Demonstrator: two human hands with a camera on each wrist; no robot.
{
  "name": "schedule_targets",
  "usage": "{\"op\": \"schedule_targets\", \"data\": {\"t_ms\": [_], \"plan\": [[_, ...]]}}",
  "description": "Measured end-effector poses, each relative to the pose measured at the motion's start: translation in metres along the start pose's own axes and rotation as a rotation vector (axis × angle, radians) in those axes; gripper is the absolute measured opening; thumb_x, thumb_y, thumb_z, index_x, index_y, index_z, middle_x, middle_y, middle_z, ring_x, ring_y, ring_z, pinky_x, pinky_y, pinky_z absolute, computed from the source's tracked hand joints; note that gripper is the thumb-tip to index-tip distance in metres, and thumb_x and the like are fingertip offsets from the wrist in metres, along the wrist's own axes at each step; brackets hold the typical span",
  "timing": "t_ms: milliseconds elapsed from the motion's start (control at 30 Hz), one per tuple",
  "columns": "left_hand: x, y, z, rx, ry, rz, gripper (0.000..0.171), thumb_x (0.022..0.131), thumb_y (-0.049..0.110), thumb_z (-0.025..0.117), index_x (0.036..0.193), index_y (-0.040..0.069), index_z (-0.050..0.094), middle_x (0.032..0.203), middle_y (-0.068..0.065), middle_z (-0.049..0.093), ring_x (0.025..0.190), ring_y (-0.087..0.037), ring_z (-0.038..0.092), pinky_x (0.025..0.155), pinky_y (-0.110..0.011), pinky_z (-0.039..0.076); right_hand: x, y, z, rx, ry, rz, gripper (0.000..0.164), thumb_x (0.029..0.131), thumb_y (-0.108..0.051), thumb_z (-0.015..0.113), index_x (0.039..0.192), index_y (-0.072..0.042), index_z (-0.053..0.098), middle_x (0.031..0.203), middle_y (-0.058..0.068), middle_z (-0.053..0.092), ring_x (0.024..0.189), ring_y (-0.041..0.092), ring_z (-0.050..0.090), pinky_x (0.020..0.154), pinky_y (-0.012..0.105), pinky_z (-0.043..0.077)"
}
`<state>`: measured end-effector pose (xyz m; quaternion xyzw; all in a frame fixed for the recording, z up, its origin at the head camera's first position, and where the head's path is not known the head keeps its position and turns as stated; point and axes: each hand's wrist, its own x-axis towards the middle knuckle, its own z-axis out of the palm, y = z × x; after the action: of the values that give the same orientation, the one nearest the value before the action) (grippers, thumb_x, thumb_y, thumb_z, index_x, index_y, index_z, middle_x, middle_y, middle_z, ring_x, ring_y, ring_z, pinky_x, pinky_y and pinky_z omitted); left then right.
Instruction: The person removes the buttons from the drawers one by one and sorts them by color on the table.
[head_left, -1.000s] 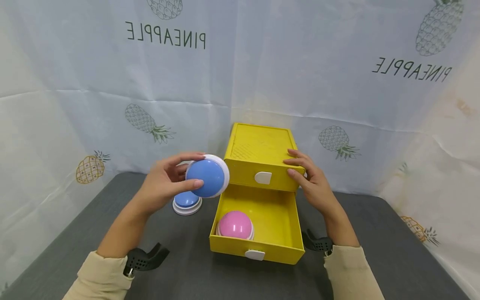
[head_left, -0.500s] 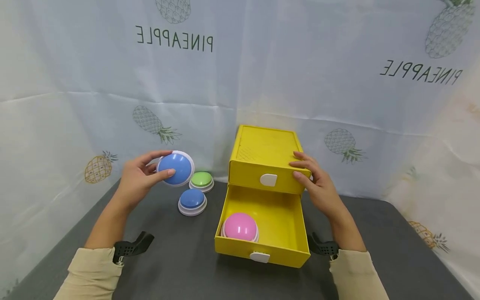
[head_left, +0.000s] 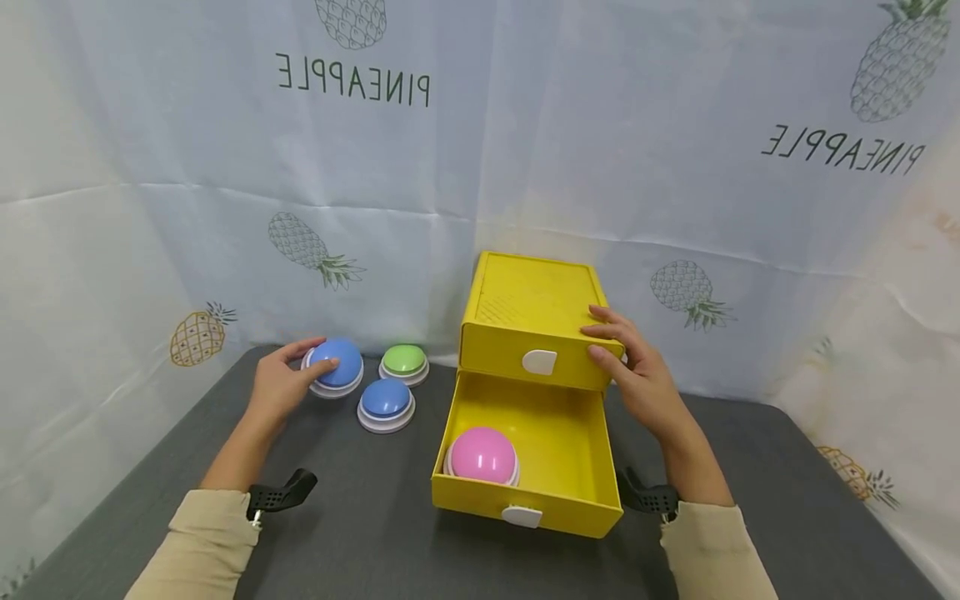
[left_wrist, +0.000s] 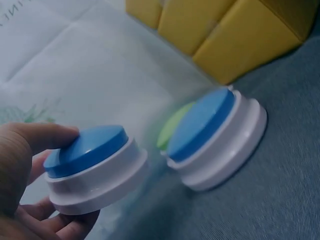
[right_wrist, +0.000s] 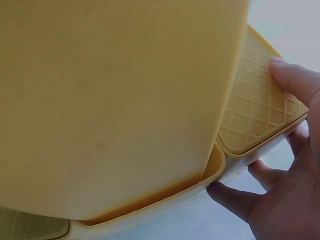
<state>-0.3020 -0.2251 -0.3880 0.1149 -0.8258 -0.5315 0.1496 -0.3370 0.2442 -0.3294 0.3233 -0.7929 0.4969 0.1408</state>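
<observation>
With thumb on the dome and fingers under the white base, my left hand (head_left: 281,385) holds a blue push-button light (head_left: 341,363) low at the table's left; whether its base touches the table I cannot tell. A second blue push-button light (head_left: 386,398) and a green one (head_left: 403,359) sit to its right. My right hand (head_left: 637,367) grips the upper right corner of a yellow drawer unit (head_left: 547,287), thumb on the front panel (right_wrist: 260,105), fingers over the top and side. The lower drawer (head_left: 558,454) is pulled out; a pink push-button light (head_left: 483,454) lies at its left front.
The unit's upper drawer, with a white handle (head_left: 539,362), is closed. Another white handle (head_left: 522,517) is on the pulled-out drawer, which juts over the grey tabletop (head_left: 360,517). A pineapple-print curtain (head_left: 420,158) hangs behind and at the sides.
My left hand has carried the blue light leftward away from the drawer unit, then down toward the table, revealing the green light. My right hand stays on the unit's corner.
</observation>
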Motion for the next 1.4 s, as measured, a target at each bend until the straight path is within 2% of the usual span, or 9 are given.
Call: {"op": "schedule_targets", "data": {"t_ms": [300, 467, 633, 733, 833, 1000, 1100, 1233, 1400], "plan": [[0.007, -0.031, 0.005, 0.015, 0.017, -0.11, 0.062, 0.095, 0.029, 0.07, 0.148, 0.005, 0.049, 0.157, -0.027, 0.039, 0.149, -0.042, 0.033, 0.121, -0.055, 0.03, 0.0, 0.0, 0.0, 0.002, 0.0, -0.009, 0.03, 0.105, -0.01, 0.054, 0.133, -0.003, 0.06, 0.163, 0.006, 0.035, 0.154, 0.035, 0.024, 0.101, 0.007, 0.043], [0.006, -0.04, 0.005, 0.036, 0.04, -0.133, 0.064, 0.097, 0.037, 0.066, 0.148, 0.002, 0.048, 0.153, -0.032, 0.041, 0.145, -0.044, 0.037, 0.119, -0.056, 0.033, 0.0, 0.0, -0.001, -0.007, 0.002, -0.013, 0.03, 0.105, -0.01, 0.054, 0.133, -0.004, 0.06, 0.163, 0.005, 0.035, 0.154, 0.035, 0.024, 0.102, 0.007, 0.042], [0.003, -0.043, 0.004, 0.217, 0.097, -0.081, 0.061, 0.097, 0.043, 0.063, 0.14, 0.0, 0.056, 0.141, -0.03, 0.056, 0.131, -0.045, 0.051, 0.108, -0.057, 0.039, 0.0, -0.001, -0.001, -0.004, 0.003, -0.011, 0.029, 0.105, -0.011, 0.054, 0.132, -0.004, 0.061, 0.163, 0.005, 0.035, 0.155, 0.034, 0.024, 0.102, 0.007, 0.042], [0.001, -0.045, 0.004, 0.317, 0.113, -0.051, 0.06, 0.096, 0.045, 0.061, 0.135, -0.001, 0.058, 0.137, -0.028, 0.059, 0.126, -0.046, 0.053, 0.104, -0.058, 0.039, -0.001, -0.002, -0.001, 0.007, 0.002, -0.009, 0.029, 0.104, -0.011, 0.054, 0.132, -0.004, 0.06, 0.163, 0.006, 0.035, 0.155, 0.034, 0.023, 0.102, 0.007, 0.041], [0.0, -0.046, 0.002, 0.359, 0.078, -0.034, 0.065, 0.096, 0.05, 0.06, 0.134, -0.002, 0.057, 0.136, -0.029, 0.058, 0.126, -0.048, 0.053, 0.104, -0.06, 0.04, -0.001, -0.002, -0.001, 0.007, 0.003, -0.005, 0.03, 0.104, -0.011, 0.054, 0.133, -0.004, 0.06, 0.163, 0.005, 0.035, 0.155, 0.033, 0.023, 0.103, 0.007, 0.041], [0.001, -0.041, -0.004, 0.441, -0.039, -0.026, 0.076, 0.095, 0.06, 0.059, 0.132, -0.005, 0.055, 0.134, -0.034, 0.057, 0.122, -0.05, 0.054, 0.099, -0.061, 0.044, -0.001, -0.003, -0.001, -0.001, 0.0, -0.001, 0.03, 0.105, -0.012, 0.055, 0.134, -0.006, 0.06, 0.163, 0.003, 0.034, 0.155, 0.032, 0.024, 0.103, 0.007, 0.041], [0.002, -0.036, -0.006, 0.477, -0.087, -0.024, 0.079, 0.093, 0.063, 0.059, 0.13, -0.006, 0.057, 0.13, -0.034, 0.058, 0.117, -0.048, 0.057, 0.093, -0.059, 0.048, -0.001, -0.004, -0.001, -0.001, 0.0, 0.002, 0.031, 0.105, -0.013, 0.054, 0.134, -0.006, 0.06, 0.163, 0.003, 0.034, 0.155, 0.032, 0.024, 0.103, 0.007, 0.041], [0.001, -0.032, -0.006, 0.499, -0.093, -0.023, 0.079, 0.091, 0.064, 0.062, 0.126, -0.006, 0.059, 0.123, -0.032, 0.062, 0.109, -0.044, 0.06, 0.086, -0.054, 0.05, -0.002, -0.004, -0.001, -0.003, 0.003, 0.0, 0.03, 0.105, -0.012, 0.055, 0.134, -0.006, 0.06, 0.163, 0.003, 0.034, 0.155, 0.032, 0.024, 0.103, 0.007, 0.041], [-0.001, -0.032, -0.006, 0.512, -0.083, -0.035, 0.082, 0.088, 0.068, 0.062, 0.125, -0.005, 0.06, 0.123, -0.03, 0.062, 0.108, -0.042, 0.061, 0.083, -0.052, 0.05, -0.001, -0.004, -0.001, -0.004, 0.003, 0.003, 0.03, 0.105, -0.013, 0.054, 0.133, -0.006, 0.06, 0.163, 0.004, 0.034, 0.155, 0.032, 0.024, 0.103, 0.007, 0.041]]}}
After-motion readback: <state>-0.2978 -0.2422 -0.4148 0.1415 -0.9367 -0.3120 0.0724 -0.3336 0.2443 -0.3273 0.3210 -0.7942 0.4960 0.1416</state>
